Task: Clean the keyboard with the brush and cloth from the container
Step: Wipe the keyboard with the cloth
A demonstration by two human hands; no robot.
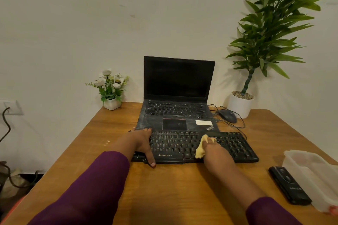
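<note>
- The black Zebronics keyboard point(173, 145) lies flat on the wooden table point(173, 188), touching the front edge of an open, dusty ThinkPad laptop point(177, 115).
- The left hand point(143, 142) rests on the keyboard's left end. Its fingers point(145, 132) lie straight and lightly spread over the keys, and the thumb hangs over the near edge. It presses the board down rather than clasping it.
- The right hand point(216, 150) holds a yellow cloth point(201, 149) bunched under curled fingers and pressed onto the keys right of centre.
- The cloth looks soft, light and limp. It should fold into the key gaps, and it is best kept wadded in the fingertips so no loose corner snags a keycap.
- The keyboard looks stiff, light and likely to slide on smooth wood, so it probably needs the steadying palm at one end. Keycaps can pop off, so strokes should run along the rows with moderate pressure.
- A translucent plastic container point(311, 168) stands at the table's right edge, well apart from the keyboard, with a black oblong object point(289, 185) just beside it.
- I cannot pick out the brush.
- A wired mouse point(227, 116) sits to the right of the laptop.
</note>
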